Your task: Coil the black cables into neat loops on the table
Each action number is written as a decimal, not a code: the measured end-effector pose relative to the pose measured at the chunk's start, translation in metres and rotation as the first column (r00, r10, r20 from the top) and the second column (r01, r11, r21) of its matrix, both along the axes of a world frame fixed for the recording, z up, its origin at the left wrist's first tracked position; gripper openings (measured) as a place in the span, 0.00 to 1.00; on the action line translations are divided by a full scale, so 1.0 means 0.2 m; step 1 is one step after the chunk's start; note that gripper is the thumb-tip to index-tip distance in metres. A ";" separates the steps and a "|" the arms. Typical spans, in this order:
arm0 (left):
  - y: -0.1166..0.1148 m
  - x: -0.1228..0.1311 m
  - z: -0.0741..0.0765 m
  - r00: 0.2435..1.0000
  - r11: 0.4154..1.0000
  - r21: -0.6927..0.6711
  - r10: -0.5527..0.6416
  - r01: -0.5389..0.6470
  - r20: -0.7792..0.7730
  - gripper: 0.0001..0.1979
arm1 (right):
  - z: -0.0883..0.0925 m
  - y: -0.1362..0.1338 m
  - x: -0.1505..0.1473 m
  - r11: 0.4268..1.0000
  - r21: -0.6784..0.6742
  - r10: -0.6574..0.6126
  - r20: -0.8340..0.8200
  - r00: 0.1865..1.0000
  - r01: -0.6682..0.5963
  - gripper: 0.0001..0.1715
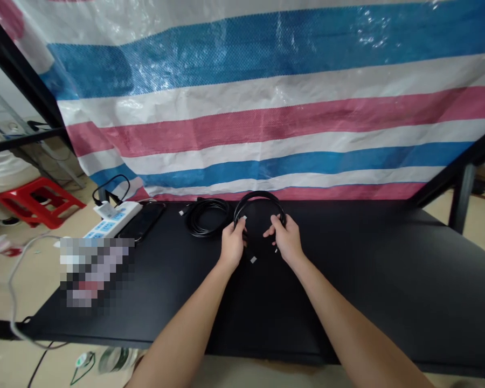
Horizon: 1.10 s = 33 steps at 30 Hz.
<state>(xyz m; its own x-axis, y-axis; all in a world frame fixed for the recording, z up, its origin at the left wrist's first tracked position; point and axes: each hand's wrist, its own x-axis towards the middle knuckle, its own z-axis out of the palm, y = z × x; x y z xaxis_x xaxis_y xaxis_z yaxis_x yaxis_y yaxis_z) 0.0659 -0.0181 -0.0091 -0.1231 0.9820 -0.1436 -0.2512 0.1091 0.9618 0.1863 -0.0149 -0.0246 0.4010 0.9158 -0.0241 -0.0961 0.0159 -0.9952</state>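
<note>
A black cable (261,194), bent into an arch of several strands, stands between my two hands above the table. Closed round its left side is my left hand (231,243), with a pale connector end showing by the thumb. My right hand (288,237) grips the other side, its thumb and fingers partly curled, and a small metal tip pokes out below. A silver plug (253,260) hangs or lies just below my left hand; I cannot tell which. Left of that hand, a second coiled black cable (208,233) rests on the table, with a silver plug (181,213) at its end.
On the left of the black table (388,285) lie a white power strip (115,218) with a charger, a dark phone (143,221) and a blurred-out item. A striped plastic sheet (258,129) hangs behind. A red stool (40,202) and a seated person are beyond the left edge.
</note>
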 end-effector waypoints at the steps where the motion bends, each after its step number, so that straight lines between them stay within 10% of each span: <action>1: 0.00 -0.01 0.01 0.999 1.000 0.009 0.029 -0.029 0.030 0.21 | 0.00 0.00 -0.01 1.000 0.003 -0.004 0.071 0.997 0.004 0.20; 6: 0.03 -0.11 0.07 0.984 0.983 0.043 0.180 -0.181 0.013 0.18 | 0.06 0.01 -0.06 0.998 0.048 0.006 0.498 0.867 -0.035 0.23; 13: 0.12 -0.34 0.12 0.901 0.909 0.005 0.415 -0.417 -0.125 0.18 | 0.28 0.11 -0.31 0.929 -0.367 0.344 0.797 0.496 -0.055 0.20; 18: 0.15 -0.46 0.10 0.844 0.875 0.006 0.468 -0.483 -0.262 0.17 | 0.33 0.19 -0.44 0.911 -0.400 0.401 0.805 0.438 -0.099 0.22; 24: 0.16 -0.50 0.07 0.541 0.827 0.132 0.469 -0.547 -0.698 0.10 | 0.30 0.26 -0.51 0.895 -0.428 0.442 0.816 0.373 -0.126 0.23; 28: 0.18 -0.49 0.05 0.491 0.864 0.068 0.346 -0.499 -0.799 0.11 | 0.26 0.29 -0.50 0.892 -0.439 0.449 0.832 0.327 -0.109 0.21; 33: 0.18 -0.47 0.01 0.470 0.886 0.084 0.320 -0.456 -0.823 0.12 | 0.18 0.28 -0.46 0.971 -0.141 0.187 0.950 0.249 -0.191 0.22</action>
